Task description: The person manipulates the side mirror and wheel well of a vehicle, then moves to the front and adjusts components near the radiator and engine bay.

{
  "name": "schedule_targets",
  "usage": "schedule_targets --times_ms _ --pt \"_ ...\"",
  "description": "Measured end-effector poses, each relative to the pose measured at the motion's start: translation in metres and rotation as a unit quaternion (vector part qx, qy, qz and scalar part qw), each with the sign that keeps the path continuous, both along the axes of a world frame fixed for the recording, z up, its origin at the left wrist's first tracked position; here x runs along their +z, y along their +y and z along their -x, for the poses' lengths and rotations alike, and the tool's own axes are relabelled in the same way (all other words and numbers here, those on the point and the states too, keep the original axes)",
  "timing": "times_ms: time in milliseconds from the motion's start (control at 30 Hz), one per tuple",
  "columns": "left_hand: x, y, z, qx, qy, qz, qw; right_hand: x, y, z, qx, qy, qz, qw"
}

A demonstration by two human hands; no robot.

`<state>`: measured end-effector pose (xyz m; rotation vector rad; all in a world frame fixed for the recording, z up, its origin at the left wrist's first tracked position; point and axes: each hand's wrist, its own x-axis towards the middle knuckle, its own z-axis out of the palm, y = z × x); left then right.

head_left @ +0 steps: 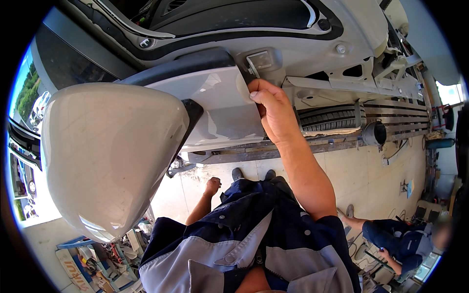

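My right hand (274,108) reaches up to the front edge of a light grey car door (220,105). Thumb and curled fingers pinch that edge beside the door opening. Lower down, away from the car, hangs my left hand (213,186) with its fingers curled in. What it holds, if anything, is too small to make out. A large light grey side mirror housing (110,154) fills the left of the view, with a black base by the door. Above my right hand, a metal bracket (254,68) sits in a recess of the bare grey body.
Right of the door, the body lacks its outer panel over a tyre (332,118). A dark round bucket-like part (374,133) sits by a slatted wooden platform (395,115). Another person (403,244) crouches at lower right. A cluttered rack (105,263) stands at lower left.
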<state>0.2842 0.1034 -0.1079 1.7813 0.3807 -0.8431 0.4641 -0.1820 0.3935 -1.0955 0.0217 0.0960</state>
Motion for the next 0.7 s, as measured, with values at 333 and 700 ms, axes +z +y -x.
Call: schedule_targets --times_ms 333,700 --pt "0.012 -0.005 -0.001 0.009 0.019 -0.019 1.0 0.001 -0.003 0.002 0.021 0.013 -0.011 1.0" --pt "0.01 -0.005 -0.005 0.005 0.016 -0.018 1.0 0.0 -0.007 -0.003 0.041 0.024 -0.002 0.999"
